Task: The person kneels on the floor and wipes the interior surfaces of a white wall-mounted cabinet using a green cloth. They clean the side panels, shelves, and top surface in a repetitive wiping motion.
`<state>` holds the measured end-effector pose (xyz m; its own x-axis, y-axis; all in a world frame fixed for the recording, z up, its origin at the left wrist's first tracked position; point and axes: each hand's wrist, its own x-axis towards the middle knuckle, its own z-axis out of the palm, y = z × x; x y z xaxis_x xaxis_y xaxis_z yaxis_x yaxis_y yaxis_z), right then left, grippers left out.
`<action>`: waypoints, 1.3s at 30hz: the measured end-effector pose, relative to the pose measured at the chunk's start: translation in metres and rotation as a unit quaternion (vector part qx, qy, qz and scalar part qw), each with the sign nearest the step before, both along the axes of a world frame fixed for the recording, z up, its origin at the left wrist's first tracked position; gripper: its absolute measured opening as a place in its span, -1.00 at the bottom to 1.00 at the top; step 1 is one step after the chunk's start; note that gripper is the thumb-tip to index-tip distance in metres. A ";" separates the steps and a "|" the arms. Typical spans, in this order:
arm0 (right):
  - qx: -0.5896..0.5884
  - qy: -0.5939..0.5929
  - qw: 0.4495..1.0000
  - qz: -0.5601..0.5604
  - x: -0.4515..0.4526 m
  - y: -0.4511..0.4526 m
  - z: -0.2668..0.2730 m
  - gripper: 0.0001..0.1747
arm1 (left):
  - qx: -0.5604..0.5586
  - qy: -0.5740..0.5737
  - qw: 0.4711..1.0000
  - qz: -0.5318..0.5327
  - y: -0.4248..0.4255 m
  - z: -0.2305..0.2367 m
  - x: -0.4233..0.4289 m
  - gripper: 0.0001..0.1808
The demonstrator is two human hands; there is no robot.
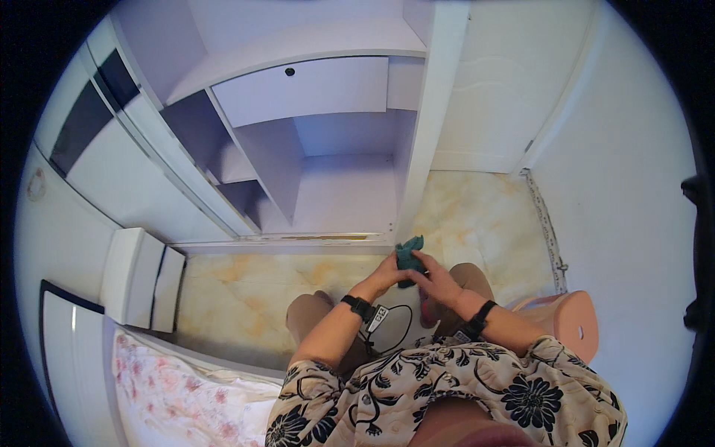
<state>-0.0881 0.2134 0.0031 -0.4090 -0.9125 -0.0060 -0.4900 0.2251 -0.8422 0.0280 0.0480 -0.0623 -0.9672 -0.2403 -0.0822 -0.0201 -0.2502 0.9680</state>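
Note:
A dark green cloth (410, 258), bunched up, is held between my two hands just in front of the wardrobe's lower right corner. My left hand (385, 276) grips its left side. My right hand (438, 279) holds it from the right, with fingers over its upper part. The fingertips behind the cloth are hidden. Each wrist wears a black strap, and a cable hangs between my forearms. Beyond my hands stands the open white wardrobe (349, 190), with a shut drawer (307, 89) above its lower compartment.
An orange plastic stool (578, 327) stands close on my right, by the wall. A bed with floral bedding (184, 396) lies at the lower left, with a white bedside cabinet (134, 279) beyond it. A sliding-door track (324, 238) runs along the wardrobe's base. A white door (503, 100) is at the upper right.

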 end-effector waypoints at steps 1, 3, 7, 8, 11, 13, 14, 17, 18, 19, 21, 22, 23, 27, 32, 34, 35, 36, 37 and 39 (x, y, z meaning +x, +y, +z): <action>0.009 0.034 0.999 0.013 0.004 -0.008 -0.001 -0.12 | 0.063 -0.014 0.998 -0.009 0.006 -0.001 0.004 -0.25; 0.045 0.006 0.999 0.012 0.007 -0.016 -0.002 -0.01 | 0.213 0.001 0.977 -0.021 0.014 -0.001 0.013 -0.27; 0.031 -0.033 0.999 -0.015 0.004 -0.020 -0.005 -0.02 | 0.263 0.081 0.959 -0.065 0.001 0.008 0.015 -0.32; 0.013 -0.010 0.999 -0.032 0.002 -0.020 -0.005 -0.09 | 0.227 0.086 0.969 -0.038 -0.005 0.010 0.014 -0.41; 0.081 0.024 0.993 -0.082 -0.006 -0.025 0.001 -0.34 | 0.127 0.014 0.991 0.035 -0.025 0.020 0.008 -0.52; 0.088 0.047 0.985 -0.138 -0.017 -0.032 0.017 -0.47 | 0.100 0.012 0.993 0.061 -0.032 0.026 0.005 -0.61; 0.053 0.068 0.980 -0.180 -0.023 -0.036 0.029 -0.51 | 0.100 0.017 0.993 0.067 -0.035 0.028 0.004 -0.63; -0.028 0.129 0.947 -0.292 -0.051 -0.048 0.093 -0.53 | 0.086 0.054 0.990 0.101 -0.040 0.029 0.004 -0.66; -0.123 0.129 0.937 -0.301 -0.063 -0.055 0.122 -0.46 | 0.075 0.062 0.987 0.127 -0.042 0.028 0.004 -0.66; -0.149 0.221 0.915 -0.302 -0.074 -0.053 0.160 -0.45 | 0.064 0.072 0.984 0.152 -0.044 0.026 0.003 -0.66; -0.268 0.241 0.881 -0.306 -0.098 -0.070 0.229 -0.41 | 0.048 0.061 0.977 0.198 -0.048 0.023 0.005 -0.68; -0.283 0.247 0.863 -0.338 -0.110 -0.076 0.268 -0.40 | 0.039 0.061 0.974 0.214 -0.050 0.021 0.006 -0.68; -0.314 0.275 0.833 -0.364 -0.120 -0.083 0.305 -0.41 | 0.030 0.060 0.971 0.230 -0.052 0.020 0.007 -0.68; -0.480 0.364 0.727 -0.330 -0.143 -0.121 0.416 -0.47 | 0.041 0.033 0.963 0.265 -0.055 0.016 0.014 -0.69; -0.494 0.439 0.698 -0.275 -0.149 -0.182 0.432 -0.18 | 0.022 0.015 0.956 0.293 -0.055 0.010 0.014 -0.68; -0.500 0.499 0.660 -0.255 -0.151 -0.192 0.407 -0.08 | -0.021 0.006 0.953 0.301 -0.055 0.005 0.012 -0.69; -0.502 0.515 0.635 -0.282 -0.153 -0.198 0.391 -0.05 | -0.020 -0.001 0.953 0.302 -0.055 0.003 0.011 -0.70; -0.505 0.497 0.635 -0.308 -0.154 -0.203 0.374 -0.08 | -0.045 0.008 0.952 0.303 -0.055 0.001 0.011 -0.71; -0.502 0.479 0.652 -0.305 -0.155 -0.202 0.360 -0.10 | -0.057 0.020 0.952 0.300 -0.055 -0.001 0.010 -0.72; -0.497 0.443 0.685 -0.297 -0.154 -0.199 0.330 -0.16 | -0.074 0.034 0.950 0.302 -0.056 -0.003 0.009 -0.72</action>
